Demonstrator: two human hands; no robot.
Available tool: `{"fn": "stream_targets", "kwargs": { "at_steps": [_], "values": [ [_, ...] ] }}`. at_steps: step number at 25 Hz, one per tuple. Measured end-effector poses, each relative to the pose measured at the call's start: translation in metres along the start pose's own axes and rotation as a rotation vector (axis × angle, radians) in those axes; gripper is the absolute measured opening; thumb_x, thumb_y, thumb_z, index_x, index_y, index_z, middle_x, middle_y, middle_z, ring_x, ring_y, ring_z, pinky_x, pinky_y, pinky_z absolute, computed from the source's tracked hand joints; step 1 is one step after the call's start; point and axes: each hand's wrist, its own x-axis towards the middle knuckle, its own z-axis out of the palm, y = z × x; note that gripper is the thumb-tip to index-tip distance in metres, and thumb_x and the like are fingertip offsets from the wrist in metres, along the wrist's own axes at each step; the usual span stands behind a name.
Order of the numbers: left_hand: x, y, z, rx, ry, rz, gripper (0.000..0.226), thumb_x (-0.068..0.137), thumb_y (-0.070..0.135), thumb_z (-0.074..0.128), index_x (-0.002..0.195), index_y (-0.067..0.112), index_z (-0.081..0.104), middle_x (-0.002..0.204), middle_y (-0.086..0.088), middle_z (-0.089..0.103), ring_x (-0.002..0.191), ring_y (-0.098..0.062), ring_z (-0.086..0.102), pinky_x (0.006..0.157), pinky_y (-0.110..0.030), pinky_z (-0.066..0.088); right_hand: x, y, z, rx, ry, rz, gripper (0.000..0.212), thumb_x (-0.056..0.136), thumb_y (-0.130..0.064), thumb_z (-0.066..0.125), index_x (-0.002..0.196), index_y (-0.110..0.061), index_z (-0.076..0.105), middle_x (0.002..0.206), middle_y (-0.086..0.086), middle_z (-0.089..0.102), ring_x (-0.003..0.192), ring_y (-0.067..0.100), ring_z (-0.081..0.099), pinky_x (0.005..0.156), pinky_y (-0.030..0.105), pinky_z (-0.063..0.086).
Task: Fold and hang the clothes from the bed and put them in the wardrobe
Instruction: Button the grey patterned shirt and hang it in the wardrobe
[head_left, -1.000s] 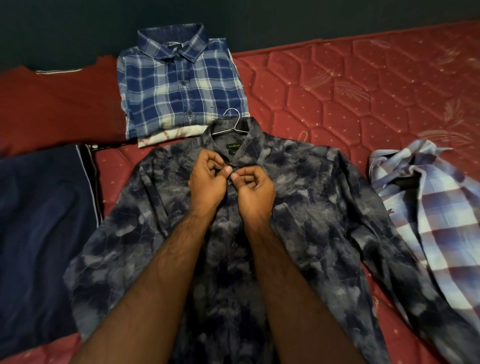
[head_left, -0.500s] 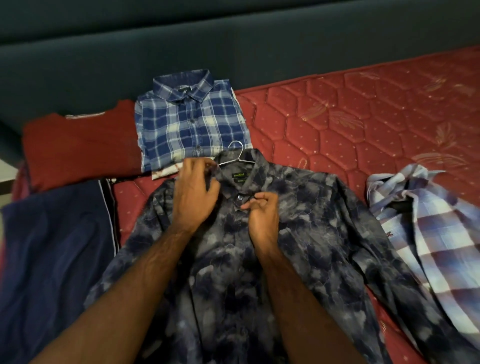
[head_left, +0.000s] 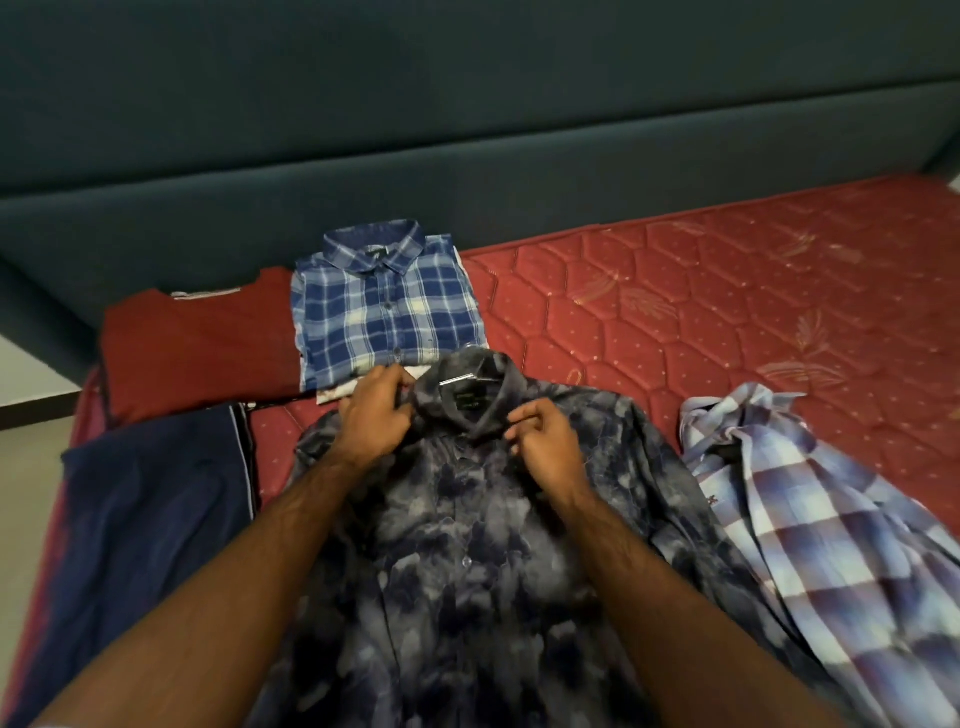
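Both hands work the collar of the grey camo shirt (head_left: 457, 545), which lies face up on the red mattress (head_left: 701, 322), buttoned down the front w/ a wire hanger (head_left: 467, 375) inside it; only the hook shows, poking out of the neck just beyond the fingertips. Left hand (head_left: 376, 415) grips the collar's left side, fingers curled round the cloth. Right hand (head_left: 545, 441) pinches the collar's right point, thumb against forefinger, other fingers loosely curled.

Progress, judged from how things lie:
- Done: blue plaid shirt (head_left: 384, 317) is folded square, sitting just beyond the left hand, on top of a pale folded item whose edge peeks out. Red tee (head_left: 197, 348) lies flat further out to the left of that hand; looks folded but can't tell for sure.
- Done or nearly: navy garment (head_left: 150, 519) lies flat, left of the left forearm; fold state unclear.
- In hand: camo shirt is on its hanger and closed up, so this looks like last tidying of the collar before lifting it.
- Left: light checked shirt (head_left: 810, 519) sits crumpled and unfolded to the right of the right forearm, just beside the camo shirt's sleeve. Needs folding or a hanger; no 2nd hanger in view.
- Left: nothing has gone to the wardrobe as far as shown; wardrobe isn't in frame.

Approx halfway: sorting mostly done, carrying not yet begun.
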Motion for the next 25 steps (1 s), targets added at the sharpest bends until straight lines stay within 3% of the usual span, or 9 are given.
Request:
{"fn": "stream_targets", "kwargs": {
  "at_steps": [3, 5, 7, 10, 14, 16, 18, 21, 25],
  "values": [
    [-0.015, 0.019, -0.033, -0.055, -0.049, 0.052, 0.024, 0.086, 0.009, 0.065, 0.093, 0.03, 0.056, 0.099, 0.006, 0.053, 0.1, -0.024, 0.056, 0.093, -0.051, 0.046, -0.006, -0.044, -0.039, -0.393, 0.144, -0.366, 0.034, 0.089, -0.013, 0.068, 0.121, -0.017, 0.056, 0.116, 0.003, 0.056, 0.102, 0.016, 0.05, 0.088, 0.034, 0.04],
    [-0.025, 0.039, -0.057, -0.057, -0.037, 0.107, 0.023, 0.088, 0.006, 0.063, 0.096, 0.026, 0.057, 0.101, 0.002, 0.055, 0.1, -0.026, 0.057, 0.09, -0.049, 0.047, -0.003, -0.076, -0.058, -0.737, 0.02, -0.373, 0.054, 0.089, -0.033, 0.073, 0.138, -0.026, 0.052, 0.134, 0.0, 0.05, 0.123, 0.022, 0.042, 0.101, 0.042, 0.032],
    [-0.039, 0.055, -0.079, -0.056, -0.012, 0.144, 0.018, 0.091, 0.007, 0.061, 0.102, 0.02, 0.058, 0.105, 0.0, 0.055, 0.1, -0.023, 0.056, 0.088, -0.047, 0.047, -0.008, -0.103, -0.072, -0.867, -0.111, -0.367, 0.044, 0.092, -0.044, 0.068, 0.133, -0.029, 0.058, 0.132, -0.002, 0.06, 0.128, 0.023, 0.05, 0.108, 0.043, 0.027],
    [-0.054, 0.076, -0.124, -0.014, 0.043, 0.158, 0.012, 0.096, 0.012, 0.061, 0.106, 0.017, 0.058, 0.106, 0.002, 0.052, 0.099, -0.018, 0.053, 0.082, -0.039, 0.043, -0.03, -0.143, -0.081, -0.716, -0.169, -0.43, 0.01, 0.097, -0.038, 0.063, 0.099, -0.028, 0.062, 0.102, -0.005, 0.07, 0.112, 0.025, 0.065, 0.103, 0.049, 0.039],
    [-0.075, 0.101, -0.187, 0.04, 0.076, 0.229, 0.014, 0.095, 0.013, 0.063, 0.107, 0.018, 0.057, 0.107, 0.005, 0.051, 0.096, -0.011, 0.048, 0.08, -0.034, 0.039, -0.066, -0.194, -0.088, -0.608, -0.13, -0.545, 0.019, 0.093, -0.049, 0.056, 0.092, -0.03, 0.056, 0.092, -0.017, 0.065, 0.099, 0.018, 0.064, 0.097, 0.055, 0.045],
    [-0.081, 0.108, -0.218, 0.023, 0.034, 0.272, 0.016, 0.093, 0.013, 0.067, 0.103, 0.019, 0.057, 0.104, 0.004, 0.053, 0.094, -0.013, 0.051, 0.081, -0.035, 0.042, -0.083, -0.216, -0.091, -0.597, -0.164, -0.573, 0.014, 0.094, -0.048, 0.058, 0.085, -0.038, 0.054, 0.082, -0.021, 0.061, 0.088, 0.007, 0.058, 0.094, 0.05, 0.045],
    [-0.1, 0.111, -0.249, -0.078, -0.078, 0.298, 0.021, 0.089, 0.008, 0.07, 0.102, 0.02, 0.059, 0.1, 0.003, 0.057, 0.09, -0.016, 0.054, 0.08, -0.034, 0.044, -0.117, -0.237, -0.094, -0.623, -0.163, -0.585, 0.026, 0.097, -0.037, 0.064, 0.076, -0.044, 0.049, 0.073, -0.024, 0.056, 0.077, -0.001, 0.048, 0.086, 0.042, 0.041],
    [-0.138, 0.11, -0.28, -0.226, -0.248, 0.306, 0.03, 0.089, 0.007, 0.069, 0.113, 0.023, 0.06, 0.099, 0.004, 0.062, 0.083, -0.013, 0.059, 0.078, -0.031, 0.048, -0.172, -0.257, -0.1, -0.675, -0.144, -0.59, 0.03, 0.097, -0.036, 0.064, 0.075, -0.037, 0.045, 0.07, -0.017, 0.052, 0.071, -0.001, 0.043, 0.081, 0.041, 0.037],
    [-0.187, 0.098, -0.324, -0.224, -0.282, 0.504, 0.022, 0.094, 0.011, 0.064, 0.11, 0.026, 0.059, 0.095, 0.004, 0.063, 0.084, -0.008, 0.058, 0.078, -0.031, 0.047, -0.255, -0.292, -0.088, -0.7, -0.034, -0.576, 0.033, 0.097, -0.035, 0.067, 0.074, -0.033, 0.043, 0.069, -0.013, 0.049, 0.067, -0.005, 0.044, 0.076, 0.04, 0.038]
  ]
}}
